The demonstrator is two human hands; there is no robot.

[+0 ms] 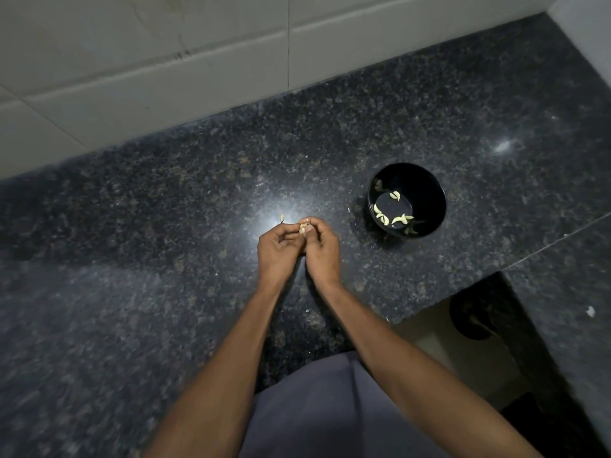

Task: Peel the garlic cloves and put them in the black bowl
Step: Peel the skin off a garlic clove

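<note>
Item: garlic clove [303, 228], small and pale, partly in its skin, pinched between both hands above the middle of the dark speckled stone tabletop [165, 226]. Left hand [277, 251]: fingers curled in, tips closed on the clove from the left. Right hand [322, 247]: fingers curled in, thumb and forefinger closed on the same clove from the right; the two hands touch at the fingertips. Item: black bowl [407, 200], round, standing upright on the tabletop to the right of the hands and apart from them; contents, several peeled pale cloves [393, 217] lying on its floor. Item: one more small pale piece [282, 218], clove or skin cannot be told, on the tabletop just left of the hands. Backing: white tiled wall [165, 61] along the far edge.
</note>
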